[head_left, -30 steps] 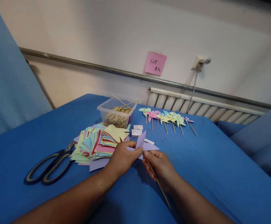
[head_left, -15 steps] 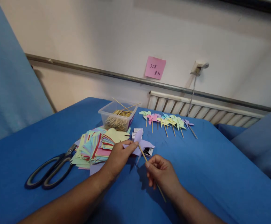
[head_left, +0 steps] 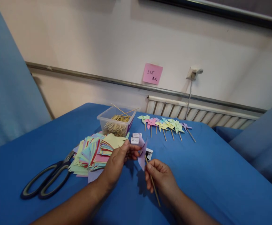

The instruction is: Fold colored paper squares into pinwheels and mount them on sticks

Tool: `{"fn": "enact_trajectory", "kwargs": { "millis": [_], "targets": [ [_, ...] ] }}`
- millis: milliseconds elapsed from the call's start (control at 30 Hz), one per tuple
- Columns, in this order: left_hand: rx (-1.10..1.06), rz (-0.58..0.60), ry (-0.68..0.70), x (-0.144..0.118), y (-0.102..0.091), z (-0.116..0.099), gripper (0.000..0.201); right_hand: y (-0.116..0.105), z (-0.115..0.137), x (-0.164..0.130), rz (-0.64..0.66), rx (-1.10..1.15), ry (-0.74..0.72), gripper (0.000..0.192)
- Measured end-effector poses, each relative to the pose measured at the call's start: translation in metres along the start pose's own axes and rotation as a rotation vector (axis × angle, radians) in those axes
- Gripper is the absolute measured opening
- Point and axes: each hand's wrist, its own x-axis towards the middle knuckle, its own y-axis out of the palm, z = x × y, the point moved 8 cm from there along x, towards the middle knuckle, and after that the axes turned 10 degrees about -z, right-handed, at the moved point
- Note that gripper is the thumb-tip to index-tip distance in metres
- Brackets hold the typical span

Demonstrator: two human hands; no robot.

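Observation:
My left hand [head_left: 117,162] pinches a lilac paper pinwheel [head_left: 142,153], held edge-on above the blue table [head_left: 208,175]. My right hand [head_left: 160,178] grips a thin wooden stick [head_left: 153,182] whose upper end meets the pinwheel. The stick slants down towards me past my right wrist. A fanned pile of coloured paper squares [head_left: 96,150] lies just left of my left hand.
Black scissors [head_left: 47,178] lie at the left. A clear plastic box of wooden sticks [head_left: 116,122] stands behind the pile. A row of finished pinwheels [head_left: 165,125] lies at the back. Small white boxes [head_left: 136,139] sit near the pinwheel. A pink note [head_left: 152,73] hangs on the wall.
The lilac pinwheel has turned from flat to edge-on. My right hand slid up the stick, and the stick's tip came up against the paper. Both hands shifted slightly.

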Motion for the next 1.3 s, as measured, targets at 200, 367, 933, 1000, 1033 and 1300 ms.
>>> {"fn": "enact_trajectory", "kwargs": {
  "millis": [200, 367, 933, 1000, 1033, 1300],
  "targets": [
    [0.127, -0.177, 0.083, 0.002, -0.013, -0.009, 0.022, 0.007, -0.002, 0.0, 0.056, 0.126, 0.017, 0.035],
    [0.017, -0.297, 0.129, 0.004, -0.021, -0.006, 0.034, 0.008, -0.005, 0.0, 0.044, 0.163, 0.022, 0.034],
    [0.011, -0.119, -0.042, 0.0, -0.002, 0.01, 0.024, 0.015, -0.009, -0.001, 0.05, 0.114, 0.031, 0.038],
    [0.013, -0.117, -0.057, -0.001, -0.001, 0.013, 0.024, 0.014, -0.01, -0.001, 0.046, 0.11, 0.025, 0.037],
    [0.016, -0.118, -0.072, -0.001, -0.001, 0.014, 0.024, 0.015, -0.01, -0.001, 0.051, 0.11, 0.02, 0.037],
    [-0.113, -0.147, -0.107, -0.003, 0.001, 0.01, 0.027, 0.014, -0.014, 0.0, 0.093, 0.112, 0.009, 0.034]
  ]
}}
